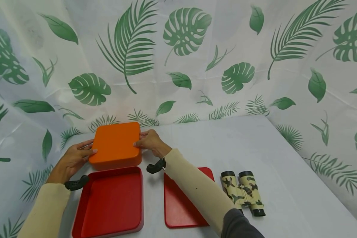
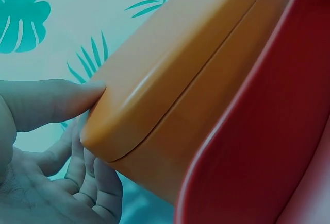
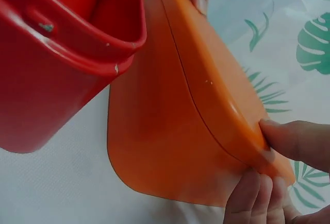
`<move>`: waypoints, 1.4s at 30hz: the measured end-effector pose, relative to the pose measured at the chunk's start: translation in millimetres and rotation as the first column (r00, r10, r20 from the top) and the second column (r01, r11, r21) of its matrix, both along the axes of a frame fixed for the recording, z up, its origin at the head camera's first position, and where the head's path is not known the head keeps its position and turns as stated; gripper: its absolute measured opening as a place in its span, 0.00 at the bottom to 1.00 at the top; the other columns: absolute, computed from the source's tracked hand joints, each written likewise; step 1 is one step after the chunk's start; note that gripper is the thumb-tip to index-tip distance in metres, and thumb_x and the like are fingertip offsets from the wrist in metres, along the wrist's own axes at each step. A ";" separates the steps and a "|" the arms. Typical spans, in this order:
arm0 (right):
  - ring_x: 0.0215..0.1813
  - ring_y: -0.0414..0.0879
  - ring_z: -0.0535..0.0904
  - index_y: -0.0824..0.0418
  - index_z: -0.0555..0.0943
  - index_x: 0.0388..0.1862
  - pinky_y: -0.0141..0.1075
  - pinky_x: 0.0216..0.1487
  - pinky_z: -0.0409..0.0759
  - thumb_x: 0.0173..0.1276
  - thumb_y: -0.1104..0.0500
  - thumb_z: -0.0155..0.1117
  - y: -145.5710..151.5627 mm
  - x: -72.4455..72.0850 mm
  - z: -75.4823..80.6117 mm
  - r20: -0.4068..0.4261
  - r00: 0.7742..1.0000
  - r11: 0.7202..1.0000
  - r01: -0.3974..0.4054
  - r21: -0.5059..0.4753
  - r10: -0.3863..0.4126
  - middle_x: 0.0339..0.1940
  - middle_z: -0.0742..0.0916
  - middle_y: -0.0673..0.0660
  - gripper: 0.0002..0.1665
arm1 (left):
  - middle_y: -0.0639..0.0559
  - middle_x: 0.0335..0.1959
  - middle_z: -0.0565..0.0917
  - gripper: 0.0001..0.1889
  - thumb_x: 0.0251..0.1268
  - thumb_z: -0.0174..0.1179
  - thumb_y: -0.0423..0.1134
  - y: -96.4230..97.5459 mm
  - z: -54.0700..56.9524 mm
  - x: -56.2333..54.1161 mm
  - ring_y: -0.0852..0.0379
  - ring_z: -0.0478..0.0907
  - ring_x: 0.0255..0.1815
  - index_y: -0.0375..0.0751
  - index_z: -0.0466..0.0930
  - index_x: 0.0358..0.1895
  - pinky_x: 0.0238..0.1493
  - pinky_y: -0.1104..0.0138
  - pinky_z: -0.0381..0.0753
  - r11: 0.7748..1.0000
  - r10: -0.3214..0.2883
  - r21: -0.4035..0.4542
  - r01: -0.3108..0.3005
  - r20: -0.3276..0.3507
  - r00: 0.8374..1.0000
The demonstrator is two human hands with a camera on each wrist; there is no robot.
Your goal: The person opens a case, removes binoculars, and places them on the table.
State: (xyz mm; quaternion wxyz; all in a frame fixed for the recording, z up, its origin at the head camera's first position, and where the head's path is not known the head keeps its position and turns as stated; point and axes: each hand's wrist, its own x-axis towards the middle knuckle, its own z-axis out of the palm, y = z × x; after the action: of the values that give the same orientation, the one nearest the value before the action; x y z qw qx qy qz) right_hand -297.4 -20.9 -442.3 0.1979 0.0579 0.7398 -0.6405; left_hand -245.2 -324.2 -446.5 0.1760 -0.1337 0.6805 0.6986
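An orange lidded box (image 1: 116, 143) stands at the back left of the table, with a thin seam between lid (image 2: 149, 80) and base (image 3: 149, 126). My left hand (image 1: 74, 159) pinches the lid at its left side, thumb on top and fingers below the edge. At the right side my right hand (image 1: 153, 142) grips the lid the same way. Both wrist views show the lid sitting against the base along the visible seam. Just in front is an open red box (image 1: 113, 201) with nothing seen inside.
A flat red lid (image 1: 181, 208) lies right of the red box, partly hidden under my right forearm. Camouflage binoculars (image 1: 242, 191) lie farther right on the white table (image 1: 285, 185). A leaf-patterned curtain (image 1: 196, 96) borders the table's back and sides.
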 end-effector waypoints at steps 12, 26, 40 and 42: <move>0.52 0.48 0.87 0.67 0.76 0.69 0.43 0.60 0.89 0.64 0.68 0.79 1.8 -6.3 -4.6 0.020 0.998 0.994 -0.056 -0.093 0.058 0.62 0.87 0.59 0.35 | 0.70 0.48 0.87 0.32 0.77 0.61 0.26 -7.8 -3.4 3.0 0.70 0.82 0.51 0.46 0.61 0.78 0.51 0.75 0.85 0.970 0.016 0.244 -0.006 -0.038 0.999; 0.47 0.47 0.88 0.64 0.83 0.60 0.40 0.54 0.91 0.66 0.73 0.74 14.2 -6.4 4.2 -0.003 0.996 0.989 -0.085 -0.124 0.086 0.49 0.89 0.56 0.24 | 0.73 0.50 0.88 0.40 0.76 0.65 0.33 -21.4 0.7 12.2 0.69 0.86 0.51 0.45 0.56 0.86 0.53 0.72 0.87 0.990 -0.039 0.138 0.042 -0.023 0.999; 0.47 0.48 0.91 0.62 0.85 0.57 0.43 0.57 0.90 0.66 0.72 0.74 16.7 -6.3 0.6 0.015 0.998 0.987 -0.056 -0.154 0.059 0.48 0.90 0.57 0.21 | 0.74 0.43 0.87 0.51 0.70 0.72 0.38 -22.5 6.7 5.6 0.70 0.88 0.46 0.33 0.48 0.86 0.50 0.71 0.89 0.997 -0.071 -0.034 0.071 0.001 0.998; 0.46 0.49 0.91 0.63 0.85 0.58 0.43 0.57 0.90 0.66 0.71 0.74 17.2 -6.4 0.8 0.018 0.998 0.987 -0.064 -0.150 0.067 0.49 0.90 0.58 0.21 | 0.74 0.43 0.87 0.50 0.70 0.72 0.38 -22.2 7.0 5.4 0.69 0.88 0.46 0.33 0.48 0.86 0.50 0.70 0.89 0.997 -0.071 -0.033 0.071 0.008 0.997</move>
State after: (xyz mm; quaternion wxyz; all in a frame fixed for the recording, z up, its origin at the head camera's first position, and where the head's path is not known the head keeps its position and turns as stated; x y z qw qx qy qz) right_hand -303.8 -3.7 -441.5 0.2311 0.0260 0.6889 -0.6866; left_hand -239.8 -346.4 -439.5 0.2008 -0.1148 0.6957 0.6801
